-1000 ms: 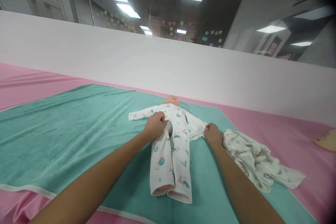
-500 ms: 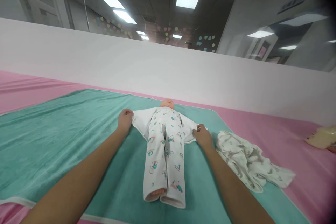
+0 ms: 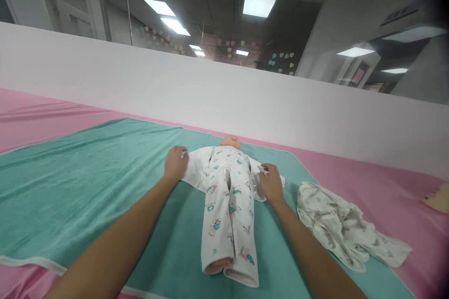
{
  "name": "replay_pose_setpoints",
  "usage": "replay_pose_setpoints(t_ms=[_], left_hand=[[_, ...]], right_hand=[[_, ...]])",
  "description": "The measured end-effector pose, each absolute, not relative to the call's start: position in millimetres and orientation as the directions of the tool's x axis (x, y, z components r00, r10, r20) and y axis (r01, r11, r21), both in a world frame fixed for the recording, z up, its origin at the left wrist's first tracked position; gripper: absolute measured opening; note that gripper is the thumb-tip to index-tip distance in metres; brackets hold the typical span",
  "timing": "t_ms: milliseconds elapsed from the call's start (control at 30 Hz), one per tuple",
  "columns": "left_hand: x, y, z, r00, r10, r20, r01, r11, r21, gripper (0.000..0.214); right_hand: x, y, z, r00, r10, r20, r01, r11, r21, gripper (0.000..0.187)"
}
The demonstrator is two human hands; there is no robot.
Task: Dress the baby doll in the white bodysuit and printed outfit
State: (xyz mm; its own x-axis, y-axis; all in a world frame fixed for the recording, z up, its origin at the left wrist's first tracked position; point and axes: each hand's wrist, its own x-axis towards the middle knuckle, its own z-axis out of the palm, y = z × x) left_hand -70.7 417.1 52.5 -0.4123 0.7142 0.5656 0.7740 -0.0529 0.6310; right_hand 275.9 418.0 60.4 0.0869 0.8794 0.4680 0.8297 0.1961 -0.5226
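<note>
A baby doll lies on its back on a teal blanket, its head toward the wall. Its body and legs are covered by a white printed baby romper, with a foot partly showing inside one leg opening. The romper's white sleeves are spread to both sides. At the left sleeve's outer edge, my left hand has its fingers curled on the cloth, slightly blurred. My right hand is closed over the other sleeve, whose end sticks out past the knuckles.
A crumpled white printed baby garment lies to the right, partly on the pink sheet. A pale doll-like object shows at the far right edge. Behind the blanket stands a low white wall with glass above it.
The view has shifted slightly to the left. My hands stay at the two sleeves, and the left sleeve lies lower and flatter. More of the right sleeve's end shows beyond my right hand.
</note>
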Motion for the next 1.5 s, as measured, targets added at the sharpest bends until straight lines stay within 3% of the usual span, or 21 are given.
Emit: replay_pose_setpoints(t_ms=[167,267,333,567,767,1133,1367,1500], left_hand=[[-32,414,43,0.191,0.784,0.591,0.941,-0.318,0.117,0.033],[-24,414,37,0.287,0.786,0.547,0.941,-0.338,-0.008,0.033],[-23,416,34,0.262,0.804,0.534,0.955,-0.295,-0.025,0.032],[-24,422,34,0.103,0.829,0.55,0.989,-0.142,0.029,0.036],[-24,424,30,0.053,0.843,0.536,0.99,-0.114,0.082,0.038],[-20,410,47,-0.004,0.805,0.593,0.996,-0.05,0.076,0.033],[-31,405,49,-0.184,0.877,0.443,0.967,0.082,0.239,0.046],[-37,407,52,-0.28,0.897,0.341,0.903,0.126,0.41,0.054]], right_hand=[[202,410,82,-0.313,0.793,0.523,0.733,0.552,-0.398,0.04],[164,428,101,-0.455,0.823,0.34,0.841,0.522,-0.14,0.044],[144,448,114,-0.493,0.837,0.235,0.851,0.52,-0.067,0.04],[94,513,134,-0.6,0.779,-0.182,0.795,0.606,-0.032,0.027],[83,541,127,-0.572,0.747,-0.339,0.802,0.596,-0.039,0.058],[106,518,141,-0.541,0.806,-0.24,0.828,0.56,0.017,0.059],[147,505,164,-0.515,0.835,-0.194,0.847,0.531,0.036,0.05],[158,505,175,-0.503,0.845,-0.181,0.854,0.519,0.048,0.049]])
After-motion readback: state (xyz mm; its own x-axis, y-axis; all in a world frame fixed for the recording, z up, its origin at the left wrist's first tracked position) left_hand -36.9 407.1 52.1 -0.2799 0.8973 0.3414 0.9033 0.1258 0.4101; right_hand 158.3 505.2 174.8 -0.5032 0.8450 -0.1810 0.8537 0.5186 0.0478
